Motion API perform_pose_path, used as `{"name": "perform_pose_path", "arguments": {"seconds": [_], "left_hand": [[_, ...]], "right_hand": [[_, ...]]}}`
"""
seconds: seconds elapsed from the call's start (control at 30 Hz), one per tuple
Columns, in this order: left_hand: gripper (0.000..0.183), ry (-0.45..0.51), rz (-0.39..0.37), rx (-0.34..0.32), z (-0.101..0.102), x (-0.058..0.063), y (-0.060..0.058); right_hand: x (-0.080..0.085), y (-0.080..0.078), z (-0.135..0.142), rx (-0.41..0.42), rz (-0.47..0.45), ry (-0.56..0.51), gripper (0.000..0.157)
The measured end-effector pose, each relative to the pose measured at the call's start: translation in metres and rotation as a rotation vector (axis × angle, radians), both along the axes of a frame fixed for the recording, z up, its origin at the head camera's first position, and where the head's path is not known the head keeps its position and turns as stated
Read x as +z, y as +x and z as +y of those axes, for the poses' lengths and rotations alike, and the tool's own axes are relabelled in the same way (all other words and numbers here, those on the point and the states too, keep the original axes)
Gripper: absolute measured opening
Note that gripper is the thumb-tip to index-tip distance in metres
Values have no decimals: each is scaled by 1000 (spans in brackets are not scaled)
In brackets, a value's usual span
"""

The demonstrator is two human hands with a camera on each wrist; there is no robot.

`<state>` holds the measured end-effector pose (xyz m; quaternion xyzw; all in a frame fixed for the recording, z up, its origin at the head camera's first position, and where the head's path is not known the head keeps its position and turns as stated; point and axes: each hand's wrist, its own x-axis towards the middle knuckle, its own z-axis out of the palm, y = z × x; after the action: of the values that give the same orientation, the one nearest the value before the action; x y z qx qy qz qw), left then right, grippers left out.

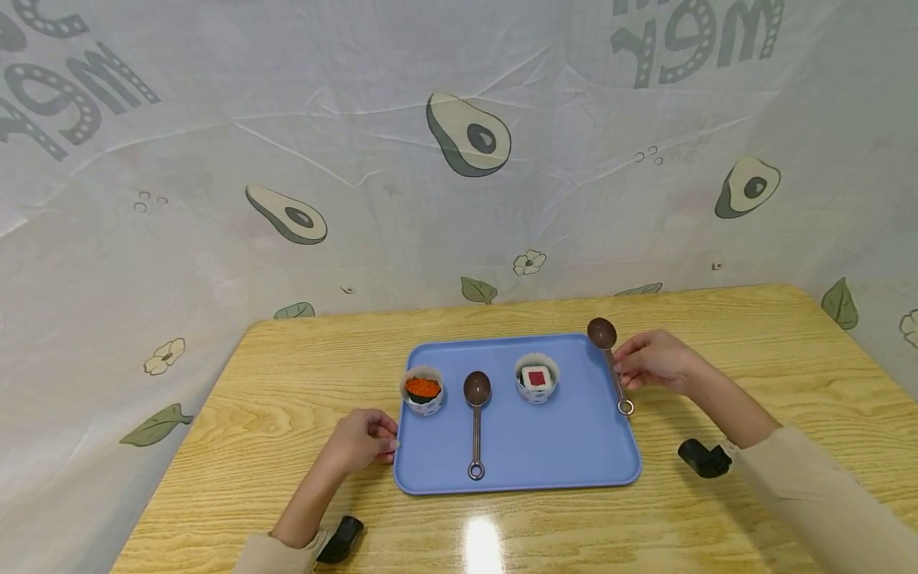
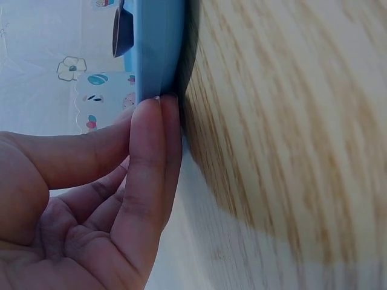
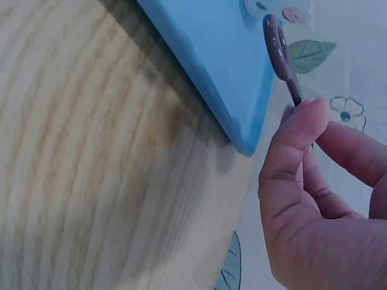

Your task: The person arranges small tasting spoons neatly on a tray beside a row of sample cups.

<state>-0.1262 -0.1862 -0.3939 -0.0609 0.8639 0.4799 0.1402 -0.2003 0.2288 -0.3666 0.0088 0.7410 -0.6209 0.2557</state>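
My right hand (image 1: 656,363) pinches a brown spoon (image 1: 602,335) by its handle, over the right edge of a blue tray (image 1: 566,446). In the right wrist view, thumb and fingertips meet on the handle, and its ring end (image 3: 277,48) sticks out past them. My left hand (image 1: 361,440) is at the tray's left edge; in the left wrist view, thumb and fingers pinch the tray's rim (image 2: 158,54). On the tray lie a second brown spoon (image 1: 476,391), a paper cup with orange roe sushi (image 1: 423,389) and a paper cup with a white-and-red sushi roll (image 1: 536,379).
The tray rests on a wooden table (image 1: 301,359). Behind the table hangs a pale curtain (image 1: 373,191) with avocado prints. A black wrist device (image 1: 704,459) is by the right sleeve, another (image 1: 342,540) by the left.
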Motion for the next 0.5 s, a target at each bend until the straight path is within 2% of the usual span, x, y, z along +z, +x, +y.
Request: {"name": "perform_pose_path", "arguments": {"seconds": [0.5], "left_hand": [[9,6,-2,-3,-1,-2,1]], "right_hand": [[-9,14,-14,15,-22,-30,14]]}}
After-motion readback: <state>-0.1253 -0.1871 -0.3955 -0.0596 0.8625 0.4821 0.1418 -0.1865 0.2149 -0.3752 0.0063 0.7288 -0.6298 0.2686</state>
